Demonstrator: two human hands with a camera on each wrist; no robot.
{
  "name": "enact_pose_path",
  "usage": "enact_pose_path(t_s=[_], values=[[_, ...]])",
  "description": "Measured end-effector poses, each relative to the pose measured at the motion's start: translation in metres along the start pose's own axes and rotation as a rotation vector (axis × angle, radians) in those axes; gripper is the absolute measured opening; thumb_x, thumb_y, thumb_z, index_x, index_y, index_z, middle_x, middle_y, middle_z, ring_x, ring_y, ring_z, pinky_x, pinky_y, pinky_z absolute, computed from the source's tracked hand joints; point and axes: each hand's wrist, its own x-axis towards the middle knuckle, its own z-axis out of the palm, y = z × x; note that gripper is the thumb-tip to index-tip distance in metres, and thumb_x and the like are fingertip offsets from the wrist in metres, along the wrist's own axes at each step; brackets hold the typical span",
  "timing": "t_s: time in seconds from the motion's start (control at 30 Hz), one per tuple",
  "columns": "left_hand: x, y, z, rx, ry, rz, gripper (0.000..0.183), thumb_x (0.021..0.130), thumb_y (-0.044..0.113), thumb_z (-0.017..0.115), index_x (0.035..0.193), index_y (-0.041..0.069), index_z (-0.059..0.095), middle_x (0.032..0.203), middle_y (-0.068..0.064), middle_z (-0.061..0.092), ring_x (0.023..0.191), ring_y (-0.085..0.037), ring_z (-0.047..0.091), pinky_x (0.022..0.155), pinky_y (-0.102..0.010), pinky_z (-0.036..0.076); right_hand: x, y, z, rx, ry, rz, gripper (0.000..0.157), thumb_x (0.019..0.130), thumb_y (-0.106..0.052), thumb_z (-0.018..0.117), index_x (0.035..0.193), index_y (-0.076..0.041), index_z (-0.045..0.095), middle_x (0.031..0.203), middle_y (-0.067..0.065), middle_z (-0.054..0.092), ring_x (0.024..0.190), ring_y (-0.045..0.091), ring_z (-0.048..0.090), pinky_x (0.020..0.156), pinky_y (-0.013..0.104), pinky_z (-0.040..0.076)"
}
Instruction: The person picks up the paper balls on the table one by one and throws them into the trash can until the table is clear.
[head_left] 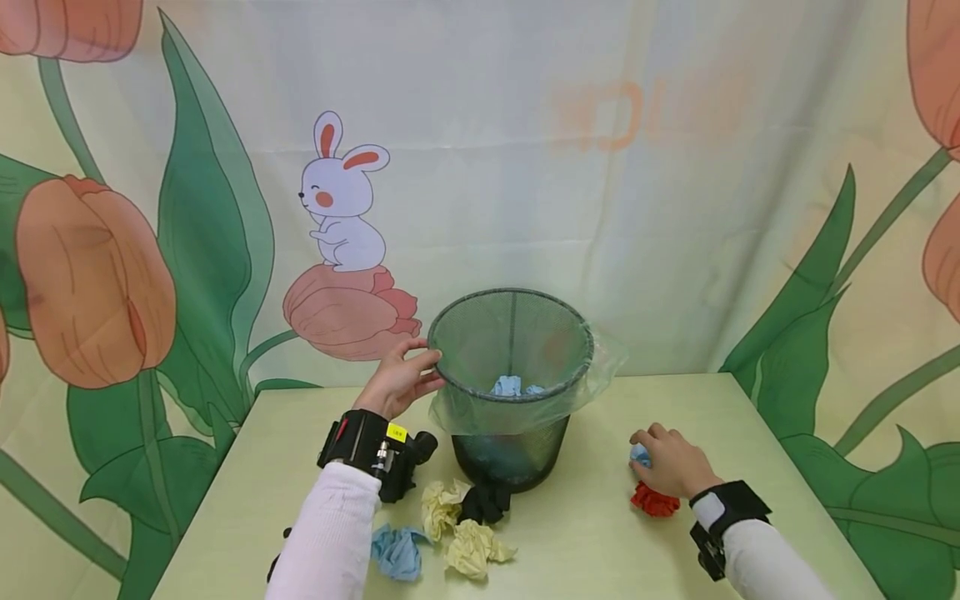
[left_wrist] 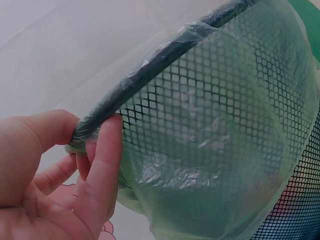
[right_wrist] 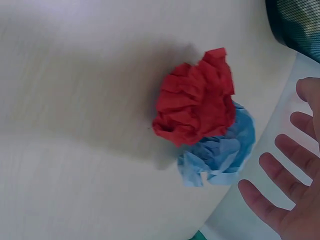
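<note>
My left hand pinches the rim of a black mesh wastebasket, thumb and fingers on either side. A translucent green bin liner is folded over that rim. Blue crumpled paper shows inside the basket. To the right, my right hand hovers over another blue crumpled paper ball, which touches a red crumpled paper ball on the table. The right wrist view has this hand's fingers spread and apart from both balls. In the head view the hand partly covers the blue one.
Before the basket lie two yellow crumpled papers, a black one and a blue one, close to my left forearm. A printed curtain hangs behind the pale table.
</note>
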Motion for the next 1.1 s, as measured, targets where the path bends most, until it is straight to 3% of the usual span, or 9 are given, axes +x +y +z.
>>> enact_pose_path(t_s=[0.33,0.63,1.1], values=[[0.000,-0.001,-0.002,0.017,0.001,-0.007,0.049,0.094,0.014,0.052,0.137,0.013,0.029,0.107,-0.012,0.045,0.071,-0.014,0.054,0.069,-0.022,0.055,-0.015,0.003,0.019,0.020,-0.053,0.034,0.035,0.080,-0.033,0.068,0.107,-0.013,0.061,0.103,0.010,0.055,0.092,0.029,0.055,0.063,0.048,0.054],[-0.006,0.001,-0.001,0.028,0.001,0.026,0.049,0.092,0.016,0.056,0.134,0.010,0.031,0.102,-0.011,0.046,0.073,-0.015,0.054,0.072,-0.023,0.054,-0.025,0.002,0.036,0.051,-0.125,0.054,0.037,0.078,-0.038,0.070,0.107,-0.017,0.062,0.103,0.006,0.054,0.087,0.026,0.054,0.060,0.042,0.052],[-0.001,0.000,0.000,0.005,-0.006,-0.001,0.050,0.094,0.013,0.052,0.138,0.011,0.027,0.112,-0.016,0.042,0.072,-0.015,0.053,0.068,-0.021,0.054,-0.032,-0.003,0.048,0.063,-0.133,0.054,0.039,0.072,-0.034,0.076,0.104,-0.016,0.061,0.096,0.006,0.047,0.081,0.027,0.048,0.056,0.040,0.049]])
